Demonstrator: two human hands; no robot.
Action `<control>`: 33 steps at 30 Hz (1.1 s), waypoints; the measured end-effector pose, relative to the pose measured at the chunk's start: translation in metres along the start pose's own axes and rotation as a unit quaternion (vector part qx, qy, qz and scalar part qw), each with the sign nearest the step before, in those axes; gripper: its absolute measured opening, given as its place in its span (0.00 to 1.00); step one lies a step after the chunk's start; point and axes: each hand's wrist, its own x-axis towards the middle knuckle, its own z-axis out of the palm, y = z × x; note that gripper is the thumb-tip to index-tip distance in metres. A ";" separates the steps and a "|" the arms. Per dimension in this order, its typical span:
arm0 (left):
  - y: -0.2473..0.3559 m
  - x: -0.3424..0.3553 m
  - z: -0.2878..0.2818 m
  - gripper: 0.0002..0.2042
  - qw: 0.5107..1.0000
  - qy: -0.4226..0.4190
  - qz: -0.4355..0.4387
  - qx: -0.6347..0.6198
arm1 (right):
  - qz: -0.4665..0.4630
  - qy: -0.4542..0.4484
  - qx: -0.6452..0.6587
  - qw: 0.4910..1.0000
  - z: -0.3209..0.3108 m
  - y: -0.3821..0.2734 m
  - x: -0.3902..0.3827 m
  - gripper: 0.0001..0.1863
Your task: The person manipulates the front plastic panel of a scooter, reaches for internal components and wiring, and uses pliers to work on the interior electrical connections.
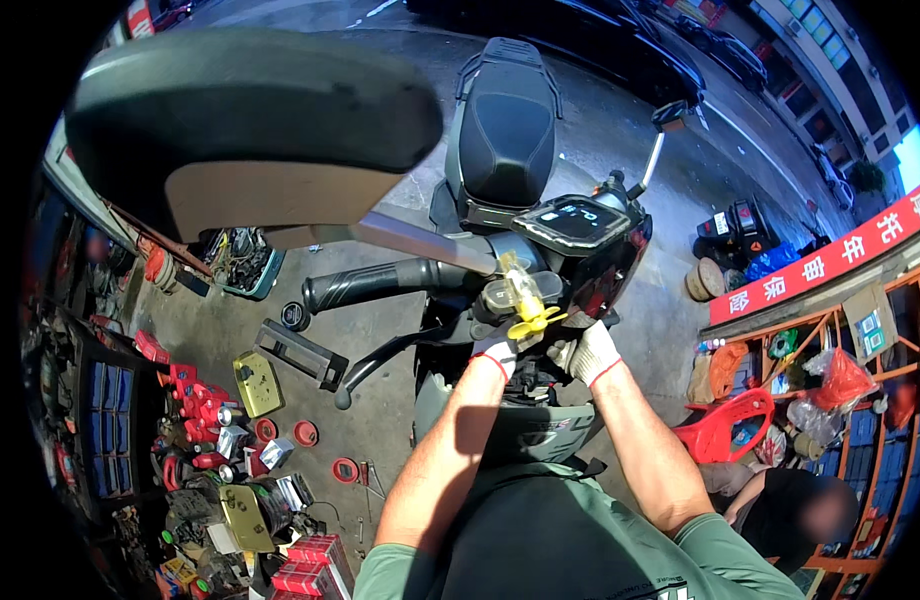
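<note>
A black scooter (505, 130) stands in front of me, its handlebar grip (365, 283) pointing left and its lit display (572, 222) at centre. A yellow screwdriver (525, 300) stands upright by the left handlebar switch housing (500, 295). My left hand (497, 352), in a white glove with a red cuff, is closed around the screwdriver's lower end. My right hand (585, 352), gloved the same way, rests just right of it against the front panel below the display, fingers curled. The large mirror (250, 130) fills the upper left.
Red parts, small boxes and a gold-coloured plate (257, 383) lie scattered on the concrete floor at left. A brake lever (380, 360) juts out under the grip. A red plastic chair (725, 425) and a seated person (790, 510) are at lower right, beside stocked shelves.
</note>
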 end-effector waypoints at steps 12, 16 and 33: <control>-0.001 0.010 -0.005 0.13 0.997 0.027 0.028 0.070 | -0.017 -0.012 0.019 1.000 -0.035 0.012 0.033 0.13; -0.004 0.016 -0.012 0.13 0.999 0.034 0.028 0.026 | -0.001 0.001 0.012 1.000 -0.032 0.012 0.027 0.11; 0.019 0.002 0.003 0.18 0.989 0.050 0.000 0.141 | -0.004 0.012 0.063 0.998 -0.033 0.013 0.027 0.16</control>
